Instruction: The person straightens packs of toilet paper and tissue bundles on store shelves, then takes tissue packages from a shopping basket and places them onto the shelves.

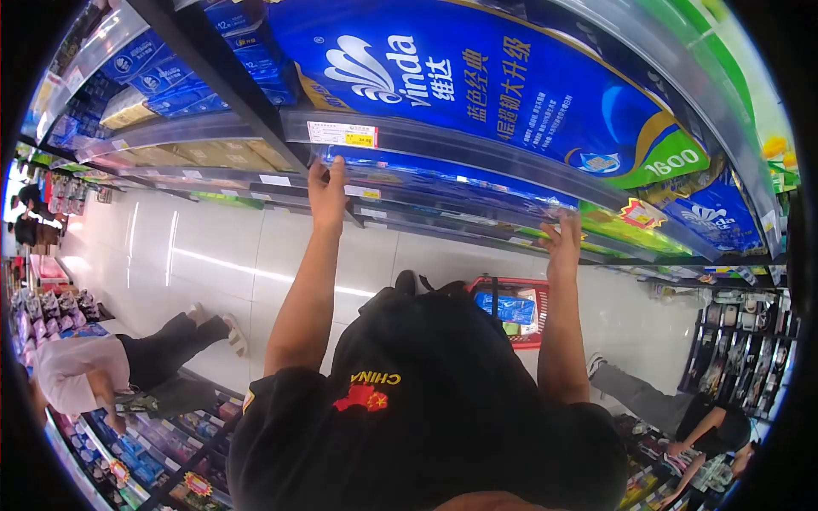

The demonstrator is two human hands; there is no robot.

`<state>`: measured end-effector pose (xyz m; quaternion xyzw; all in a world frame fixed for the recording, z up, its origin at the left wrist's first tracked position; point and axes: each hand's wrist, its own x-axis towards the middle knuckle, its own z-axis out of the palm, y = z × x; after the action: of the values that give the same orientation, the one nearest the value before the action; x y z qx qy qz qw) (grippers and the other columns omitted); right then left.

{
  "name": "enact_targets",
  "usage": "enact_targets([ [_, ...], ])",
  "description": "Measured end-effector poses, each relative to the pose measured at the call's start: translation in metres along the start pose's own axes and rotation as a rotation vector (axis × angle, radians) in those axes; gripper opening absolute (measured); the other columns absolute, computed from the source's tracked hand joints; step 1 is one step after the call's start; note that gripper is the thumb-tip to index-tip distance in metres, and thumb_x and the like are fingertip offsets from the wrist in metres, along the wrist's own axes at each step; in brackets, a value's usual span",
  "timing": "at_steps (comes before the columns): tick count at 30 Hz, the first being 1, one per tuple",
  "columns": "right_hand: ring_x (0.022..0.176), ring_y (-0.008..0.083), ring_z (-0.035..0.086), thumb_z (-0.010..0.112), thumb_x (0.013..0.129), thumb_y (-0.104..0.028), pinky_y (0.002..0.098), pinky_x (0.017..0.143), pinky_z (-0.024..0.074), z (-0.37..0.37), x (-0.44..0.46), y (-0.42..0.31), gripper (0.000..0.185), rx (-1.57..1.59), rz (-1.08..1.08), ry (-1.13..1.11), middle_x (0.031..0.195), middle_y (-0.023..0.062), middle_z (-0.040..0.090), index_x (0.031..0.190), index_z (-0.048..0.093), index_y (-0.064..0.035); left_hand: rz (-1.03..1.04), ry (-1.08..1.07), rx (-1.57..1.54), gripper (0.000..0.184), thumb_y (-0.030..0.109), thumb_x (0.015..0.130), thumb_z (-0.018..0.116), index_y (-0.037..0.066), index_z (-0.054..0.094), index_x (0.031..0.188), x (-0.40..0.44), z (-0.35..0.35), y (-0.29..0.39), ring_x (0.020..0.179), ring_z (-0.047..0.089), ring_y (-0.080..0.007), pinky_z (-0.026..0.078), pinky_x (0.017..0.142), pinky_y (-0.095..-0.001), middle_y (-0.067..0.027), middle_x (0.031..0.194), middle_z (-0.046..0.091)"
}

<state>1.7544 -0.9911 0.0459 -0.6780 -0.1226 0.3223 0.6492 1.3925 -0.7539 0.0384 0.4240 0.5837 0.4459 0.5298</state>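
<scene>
A long blue tissue pack (pixel 443 177) lies on the shelf level below a large blue Vinda pack (pixel 503 94). My left hand (pixel 327 183) is at its left end, with the fingers curled and the thumb against the wrap. At the other end my right hand (pixel 562 234) has its fingers bent around the pack's right corner. Both arms reach forward, spread about as wide as the pack. The shelf's clear front strip with a price tag (pixel 342 134) hides part of the pack, and the undersides of my fingers are hard to see.
Behind me on the tiled floor (pixel 221 247) stands a red shopping basket (pixel 538 315) with blue packs in it. One person (pixel 111 366) bends at shelves on the left, another (pixel 711 426) on the right. A black shelf post (pixel 226 81) rises left of my hands.
</scene>
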Motion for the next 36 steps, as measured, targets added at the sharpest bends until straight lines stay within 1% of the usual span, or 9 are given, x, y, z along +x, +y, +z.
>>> enact_targets([
  [6, 0.107, 0.0200, 0.060, 0.062, 0.095, -0.043, 0.0319, 0.076, 0.0478, -0.001, 0.001, 0.028, 0.071, -0.035, -0.025, 0.015, 0.137, 0.0054, 0.051, 0.152, 0.033, -0.0120, 0.120, -0.042, -0.050, 0.067, 0.045, 0.094, 0.064, 0.004, 0.042, 0.143, 0.020, 0.000, -0.023, 0.085, 0.060, -0.0104, 0.044, 0.057, -0.0231, -0.0053, 0.107, 0.062],
  [7, 0.105, 0.0199, 0.060, 0.063, 0.095, -0.041, 0.0318, 0.076, 0.0477, -0.001, 0.000, 0.039, 0.070, -0.045, -0.018, 0.019, 0.133, 0.0060, 0.053, 0.151, 0.035, -0.0109, 0.221, 0.036, -0.123, 0.052, 0.032, 0.096, 0.064, -0.008, 0.053, 0.128, 0.014, 0.006, -0.022, 0.090, 0.060, -0.0152, 0.048, 0.078, -0.0306, -0.0097, 0.099, 0.066],
  [12, 0.106, 0.0223, 0.060, 0.061, 0.095, -0.040, 0.0370, 0.076, 0.0500, -0.018, -0.015, 0.144, 0.063, -0.248, 0.111, 0.034, 0.127, 0.0099, 0.058, 0.147, 0.041, -0.0086, 0.117, 0.013, 0.087, 0.055, 0.036, 0.095, 0.064, -0.004, 0.053, 0.131, -0.004, -0.008, -0.075, 0.099, 0.064, -0.0221, 0.048, 0.087, -0.0335, -0.0150, 0.106, 0.067],
  [14, 0.113, 0.0269, 0.058, 0.059, 0.096, -0.041, 0.0444, 0.082, 0.0507, -0.083, 0.012, 0.269, 0.064, -0.813, -0.176, 0.006, 0.131, 0.0146, 0.057, 0.147, 0.039, -0.0067, 0.039, -0.113, 0.337, 0.060, 0.043, 0.092, 0.064, 0.000, 0.053, 0.132, -0.026, -0.028, -0.111, 0.103, 0.065, -0.0279, 0.048, 0.091, -0.0367, -0.0183, 0.110, 0.067],
  [17, 0.115, 0.0294, 0.060, 0.054, 0.096, -0.051, 0.0457, 0.087, 0.0495, -0.118, -0.014, 0.280, 0.069, -1.308, 0.138, -0.461, 0.127, 0.0215, 0.061, 0.144, 0.041, -0.0031, -0.126, -0.358, 0.791, 0.067, 0.054, 0.088, 0.062, 0.003, 0.055, 0.132, -0.061, -0.071, -0.230, 0.116, 0.060, -0.0372, 0.047, 0.098, -0.0432, -0.0221, 0.120, 0.065],
  [21, 0.099, 0.0260, 0.065, 0.042, 0.096, -0.064, 0.0428, 0.085, 0.0489, -0.146, -0.057, 0.266, 0.072, -0.983, 0.086, -0.501, 0.110, 0.0191, 0.068, 0.133, 0.055, -0.0048, -0.400, -0.668, 1.260, 0.046, 0.038, 0.089, 0.060, 0.005, 0.059, 0.121, -0.157, -0.143, -0.264, 0.118, 0.060, -0.0355, 0.049, 0.097, -0.0478, -0.0195, 0.124, 0.062],
  [23, 0.094, 0.0250, 0.064, 0.037, 0.097, -0.067, 0.0419, 0.084, 0.0488, -0.139, -0.053, 0.255, 0.074, -0.920, 0.564, -0.404, 0.105, 0.0166, 0.069, 0.125, 0.062, -0.0034, -0.347, -0.549, 1.389, 0.039, 0.039, 0.093, 0.055, 0.009, 0.059, 0.118, -0.206, -0.157, -0.235, 0.108, 0.062, -0.0373, 0.049, 0.092, -0.0491, -0.0176, 0.115, 0.063],
  [28, 0.082, 0.0235, 0.063, 0.031, 0.097, -0.069, 0.0361, 0.075, 0.0492, -0.118, -0.055, 0.232, 0.082, -0.896, 0.344, -0.492, 0.092, 0.0159, 0.069, 0.103, 0.073, 0.0010, -0.216, -0.775, 1.528, 0.030, 0.030, 0.088, 0.059, 0.011, 0.069, 0.107, -0.299, -0.193, -0.301, 0.100, 0.066, -0.0323, 0.051, 0.080, -0.0509, -0.0145, 0.115, 0.065],
  [36, 0.045, 0.0269, 0.056, 0.038, 0.089, -0.077, 0.0376, 0.047, 0.0476, -0.099, -0.056, 0.213, 0.084, -0.517, 0.687, -0.480, 0.060, 0.0156, 0.061, 0.107, 0.060, 0.0021, -0.536, -1.100, 1.871, 0.031, 0.029, 0.088, 0.060, 0.015, 0.072, 0.113, -0.328, -0.175, -0.286, 0.098, 0.067, -0.0322, 0.051, 0.071, -0.0565, -0.0081, 0.111, 0.069],
])
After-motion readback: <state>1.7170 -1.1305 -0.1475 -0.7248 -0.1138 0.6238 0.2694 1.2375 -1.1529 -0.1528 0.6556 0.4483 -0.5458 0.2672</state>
